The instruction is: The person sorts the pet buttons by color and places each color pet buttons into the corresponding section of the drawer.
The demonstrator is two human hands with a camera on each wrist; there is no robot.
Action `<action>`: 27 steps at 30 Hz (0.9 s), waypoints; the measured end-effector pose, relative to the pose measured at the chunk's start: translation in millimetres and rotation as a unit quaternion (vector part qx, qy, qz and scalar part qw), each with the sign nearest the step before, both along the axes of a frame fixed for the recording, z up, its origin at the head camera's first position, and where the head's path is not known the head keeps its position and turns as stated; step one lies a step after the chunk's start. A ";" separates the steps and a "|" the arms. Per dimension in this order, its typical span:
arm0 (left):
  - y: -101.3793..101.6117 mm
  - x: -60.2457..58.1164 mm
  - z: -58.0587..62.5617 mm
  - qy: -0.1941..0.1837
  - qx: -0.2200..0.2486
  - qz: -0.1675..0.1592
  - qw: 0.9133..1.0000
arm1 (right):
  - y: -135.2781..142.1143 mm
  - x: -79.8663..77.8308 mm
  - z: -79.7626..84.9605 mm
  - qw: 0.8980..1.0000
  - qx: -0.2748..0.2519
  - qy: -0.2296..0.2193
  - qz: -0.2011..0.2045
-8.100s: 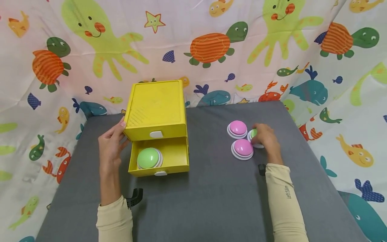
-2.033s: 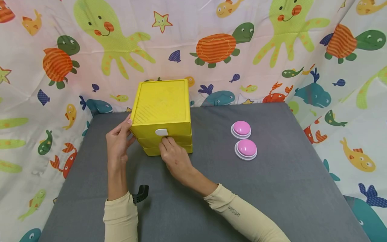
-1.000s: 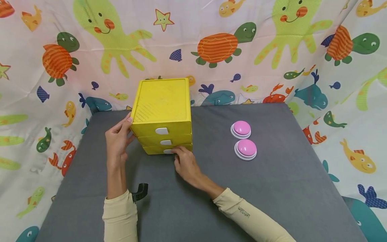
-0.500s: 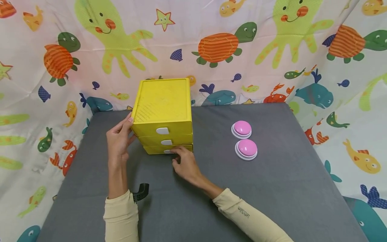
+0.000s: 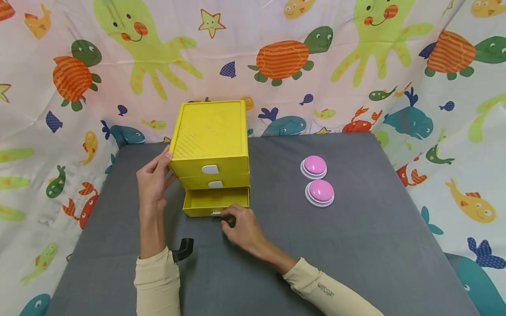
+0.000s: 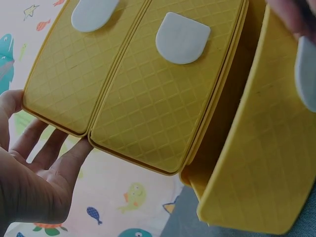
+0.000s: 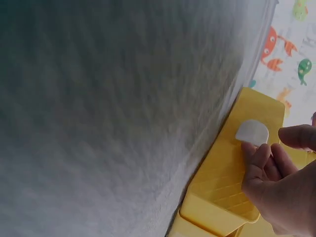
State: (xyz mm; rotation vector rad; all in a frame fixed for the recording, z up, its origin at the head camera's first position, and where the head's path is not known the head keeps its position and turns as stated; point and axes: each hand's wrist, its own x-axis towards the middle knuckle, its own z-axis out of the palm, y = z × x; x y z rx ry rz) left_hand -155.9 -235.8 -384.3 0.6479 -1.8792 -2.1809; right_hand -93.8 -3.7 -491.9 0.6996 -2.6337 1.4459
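A yellow drawer cabinet [image 5: 209, 131] stands at left of centre, with white tab handles on its three drawers. My left hand [image 5: 153, 177] holds the cabinet's left side near the top front corner, thumb at the upper edge and fingers against the side, as the left wrist view also shows. The bottom drawer [image 5: 197, 211] is partly pulled out, and its bare yellow inside shows in the head view. My right hand [image 5: 245, 228] has its curled fingers hooked at that drawer's white handle [image 7: 253, 132], with the thumb apart from it. The upper two drawers are closed.
Two pink dome buttons on white bases, the rear button [image 5: 315, 165] and the front button [image 5: 321, 191], sit right of the cabinet. A grey cloth [image 5: 356, 245] covers the table. Behind it hangs a sea-animal curtain [image 5: 233, 26].
Earlier, the middle drawer stood open with a green button inside, and my right hand was at another green button. The middle drawer has since closed; now the bottom drawer has slid out toward me.
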 end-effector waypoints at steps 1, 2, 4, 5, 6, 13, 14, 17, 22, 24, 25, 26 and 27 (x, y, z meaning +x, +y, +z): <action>0.1 -0.2 -0.1 0.000 0.000 0.001 1.000 | 0.6 2.9 0.1 1.000 -0.002 0.002 0.003; 0.0 -0.2 -0.1 0.001 0.000 0.001 1.000 | 1.0 5.8 0.3 1.000 -0.004 0.005 0.007; 0.2 -0.1 -0.1 0.000 -0.002 0.004 1.000 | 1.9 11.6 0.4 1.000 -0.006 0.010 0.013; 0.2 0.0 -0.2 0.002 -0.003 0.003 1.000 | 2.4 14.1 0.4 1.000 -0.007 0.012 0.017; 0.3 0.1 -0.2 0.002 -0.005 0.003 1.000 | 2.9 16.5 0.5 1.000 -0.007 0.013 0.020; 0.5 1.2 -0.1 0.006 -0.005 0.000 1.000 | 8.0 27.2 -0.1 0.999 -0.014 0.009 0.037; 0.2 1.4 0.0 0.006 -0.002 -0.001 1.000 | 8.7 28.3 -0.2 0.999 -0.015 0.008 0.041; -0.7 1.9 -0.1 0.010 0.006 0.000 1.000 | 10.2 31.2 -0.8 0.998 -0.008 0.014 0.053; -1.7 1.8 -0.1 0.022 0.012 -0.001 1.000 | 10.7 35.3 -0.8 0.998 0.005 0.022 0.057; -1.8 1.5 -0.2 0.021 0.011 -0.005 1.000 | 10.9 36.6 -0.7 0.998 0.006 0.021 0.054; -1.6 1.5 -0.3 0.020 0.010 -0.008 1.000 | 11.2 37.3 -0.8 0.998 0.007 0.020 0.053; -1.5 1.6 -0.4 0.018 0.010 -0.009 1.000 | 11.5 38.0 -0.7 0.998 0.010 0.019 0.052; -1.4 1.9 -0.5 0.017 0.010 -0.008 1.000 | 12.0 38.8 -0.3 0.998 0.016 0.020 0.052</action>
